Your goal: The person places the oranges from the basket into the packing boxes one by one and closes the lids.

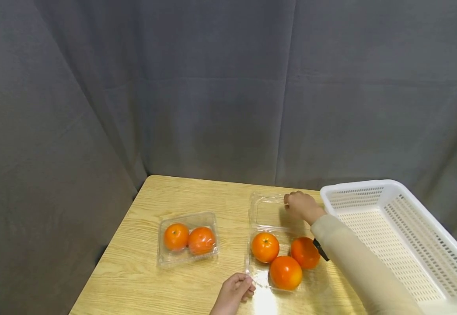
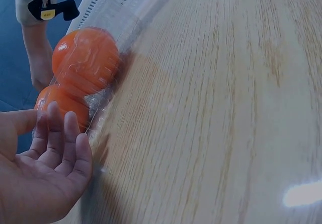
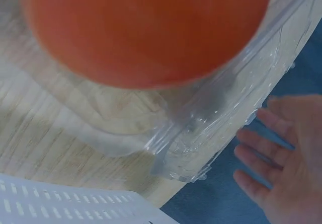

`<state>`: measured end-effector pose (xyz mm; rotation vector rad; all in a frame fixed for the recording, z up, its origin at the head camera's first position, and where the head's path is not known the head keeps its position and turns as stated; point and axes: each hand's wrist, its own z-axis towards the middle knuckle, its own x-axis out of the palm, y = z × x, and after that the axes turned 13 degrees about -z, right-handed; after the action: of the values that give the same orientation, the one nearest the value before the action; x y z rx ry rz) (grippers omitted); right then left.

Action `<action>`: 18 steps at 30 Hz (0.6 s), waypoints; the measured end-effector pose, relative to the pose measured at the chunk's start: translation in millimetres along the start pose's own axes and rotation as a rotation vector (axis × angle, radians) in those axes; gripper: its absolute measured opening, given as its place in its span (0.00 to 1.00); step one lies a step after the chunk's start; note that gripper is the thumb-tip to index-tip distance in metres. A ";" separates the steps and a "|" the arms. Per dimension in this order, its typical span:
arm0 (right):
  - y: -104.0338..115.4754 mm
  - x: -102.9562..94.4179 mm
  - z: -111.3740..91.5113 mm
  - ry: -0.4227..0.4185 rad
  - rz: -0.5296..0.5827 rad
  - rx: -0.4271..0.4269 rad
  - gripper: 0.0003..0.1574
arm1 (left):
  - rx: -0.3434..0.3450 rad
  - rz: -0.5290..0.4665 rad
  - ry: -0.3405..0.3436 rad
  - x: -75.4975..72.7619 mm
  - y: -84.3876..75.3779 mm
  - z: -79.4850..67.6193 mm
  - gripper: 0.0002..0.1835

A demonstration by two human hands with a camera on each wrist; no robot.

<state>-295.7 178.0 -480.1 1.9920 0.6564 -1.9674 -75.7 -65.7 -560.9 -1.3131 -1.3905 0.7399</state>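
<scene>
A clear plastic clamshell box (image 1: 260, 271) lies open, its lid (image 1: 269, 214) folded back toward the table's far edge. Three round, smooth orange fruits (image 1: 286, 273) sit in its base. My left hand (image 1: 234, 291) pinches the box's near left corner between thumb and fingers, the other fingers curled. Over at the lid's far right edge is my right hand (image 1: 301, 205); the right wrist view has its fingers (image 3: 261, 148) loosely bent and spread beside the lid rim, holding nothing. One fruit (image 3: 146, 27) fills the top of that view.
To the left stands a closed clear box (image 1: 165, 261) with two similar fruits (image 1: 176, 237) inside. A white slatted plastic basket (image 1: 421, 199) occupies the table's right side, close to the right forearm. Grey curtains (image 1: 212, 109) hang behind the wooden table (image 1: 134, 280).
</scene>
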 end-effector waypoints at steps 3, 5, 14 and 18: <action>-3.0 4.2 7.1 0.050 0.020 -0.036 0.02 | -0.001 -0.006 -0.008 -1.4 -0.6 0.0 0.15; -4.9 6.3 11.6 0.064 0.028 -0.040 0.02 | 0.001 -0.014 -0.013 -1.8 -0.7 0.1 0.15; -8.5 10.5 23.8 0.086 0.023 0.028 0.15 | 0.011 -0.045 -0.009 -1.0 1.9 0.5 0.16; -6.7 12.5 26.3 0.106 -0.005 0.075 0.21 | 0.013 -0.073 -0.008 0.1 3.1 0.4 0.15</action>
<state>-322.2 172.6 -492.9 2.1539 0.6209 -1.9269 -75.1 -64.9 -563.8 -1.2436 -1.4304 0.7043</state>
